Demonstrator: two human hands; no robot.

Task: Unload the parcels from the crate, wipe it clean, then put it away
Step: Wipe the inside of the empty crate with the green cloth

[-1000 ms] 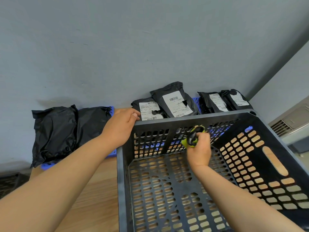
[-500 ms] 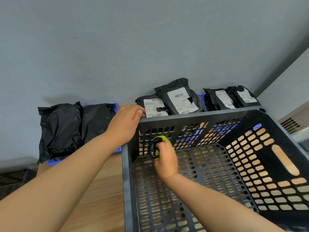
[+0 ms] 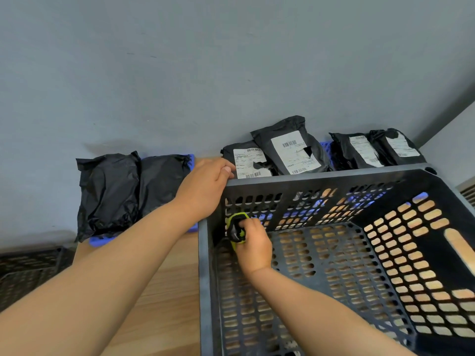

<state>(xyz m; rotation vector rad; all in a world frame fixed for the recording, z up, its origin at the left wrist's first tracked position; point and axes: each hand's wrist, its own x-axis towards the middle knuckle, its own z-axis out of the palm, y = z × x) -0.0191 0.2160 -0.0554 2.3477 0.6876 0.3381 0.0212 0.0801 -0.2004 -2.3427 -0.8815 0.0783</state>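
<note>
Wood table (image 3: 164, 291): L hand (image 3: 205, 186) grips crate (image 3: 321, 176) rim; R hand (image 3: 255, 249) clamps prob. cloth (image 3: 237, 227) inside.

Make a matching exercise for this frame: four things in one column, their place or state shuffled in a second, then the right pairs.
Things
1. left hand
2. right hand
3. labelled parcels
4. crate

Place or state
A. stand along the wall beyond the crate
B. grips the crate's far left rim corner
C. holds a yellow-green and black cleaning pad inside the crate
D. on the wooden table, no parcel visible inside

Pairs: 1-B, 2-C, 3-A, 4-D
</note>
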